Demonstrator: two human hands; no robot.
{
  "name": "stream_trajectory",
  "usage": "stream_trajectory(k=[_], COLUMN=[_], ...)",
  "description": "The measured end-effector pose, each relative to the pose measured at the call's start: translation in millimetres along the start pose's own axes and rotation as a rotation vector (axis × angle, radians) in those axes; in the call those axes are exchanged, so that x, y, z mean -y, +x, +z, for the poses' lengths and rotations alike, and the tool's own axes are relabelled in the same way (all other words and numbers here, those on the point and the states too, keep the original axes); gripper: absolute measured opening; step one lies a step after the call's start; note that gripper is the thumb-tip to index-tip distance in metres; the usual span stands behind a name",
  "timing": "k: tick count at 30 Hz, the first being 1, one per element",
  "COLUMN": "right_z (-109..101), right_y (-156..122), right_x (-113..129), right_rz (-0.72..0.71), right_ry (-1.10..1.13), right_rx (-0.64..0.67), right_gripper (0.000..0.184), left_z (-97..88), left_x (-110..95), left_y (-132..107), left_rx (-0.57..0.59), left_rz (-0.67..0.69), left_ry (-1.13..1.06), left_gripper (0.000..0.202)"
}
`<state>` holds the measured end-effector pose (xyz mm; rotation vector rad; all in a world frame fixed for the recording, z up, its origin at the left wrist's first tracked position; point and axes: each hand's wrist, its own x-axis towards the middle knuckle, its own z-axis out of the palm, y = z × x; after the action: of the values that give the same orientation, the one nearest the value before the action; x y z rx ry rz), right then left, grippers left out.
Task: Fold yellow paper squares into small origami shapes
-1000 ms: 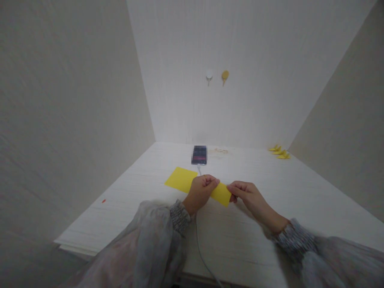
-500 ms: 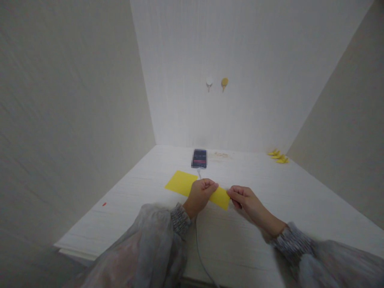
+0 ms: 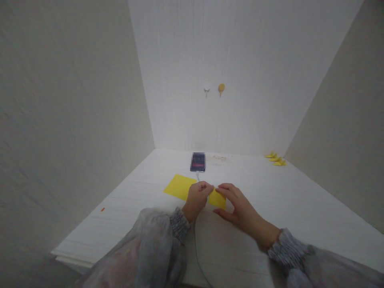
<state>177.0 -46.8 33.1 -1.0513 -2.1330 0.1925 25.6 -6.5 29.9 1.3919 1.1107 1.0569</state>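
Note:
My left hand [image 3: 198,199] is closed in a pinch on the upper left part of a small yellow sheet of paper [image 3: 217,199]. My right hand [image 3: 237,204] is at the paper's right side, thumb spread from the fingers. Its fingertips are by the upper edge, and I cannot tell if they touch it; the thumb is near the lower edge. Left of my left hand, another flat yellow sheet [image 3: 179,187] lies on the white table [image 3: 138,212], its right end partly hidden by the hand.
A phone [image 3: 198,162] with a blurred screen lies at the back, its cable [image 3: 196,248] running under my left hand toward the front. Several folded yellow paper pieces [image 3: 276,159] sit in the back right corner. A small red scrap [image 3: 103,209] lies left. Two hooks [image 3: 221,88] are on the back wall.
My right hand has opened from its pinch at the paper's right corner and moved left, thumb now apart from the fingers. Less of the paper shows. My left hand keeps its pinch.

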Motion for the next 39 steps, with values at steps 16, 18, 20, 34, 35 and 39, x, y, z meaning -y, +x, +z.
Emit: stream_trajectory(k=[16,18,20,34,35,39], right_z=[-1.6,0.8,2.8,5.4,5.4,5.6], right_y=[1.3,0.5,0.0,-1.0,-1.1,-1.9], right_x=[-2.8,-3.2,-3.9,-5.1,-5.9,-8.5], right_rz=[0.352,0.376,0.396,0.505,0.507,0.466], right_ry=[0.795,0.907,0.954,0.975,0.934,0.828], right_rx=[-0.033,-0.019,-0.003,-0.127,-0.138,-0.087], right_gripper=[0.031,0.036,0.041,0.028,0.029,0.031], left_z=[0.0,-0.4,-0.8,-1.5,-1.4,-1.4], left_x=[-1.2,-1.5,-1.9,-3.6,-3.3,-2.5], left_y=[-2.8,-2.5,-2.2,-2.3,-2.0,-0.7], left_rx=[0.235,0.238,0.246,0.265,0.269,0.254], left_rz=[0.124,0.124,0.115,0.098,0.092,0.101], left_ry=[-0.163,-0.162,-0.164,-0.128,-0.122,-0.114], left_gripper=[0.041,0.041,0.042,0.044,0.044,0.04])
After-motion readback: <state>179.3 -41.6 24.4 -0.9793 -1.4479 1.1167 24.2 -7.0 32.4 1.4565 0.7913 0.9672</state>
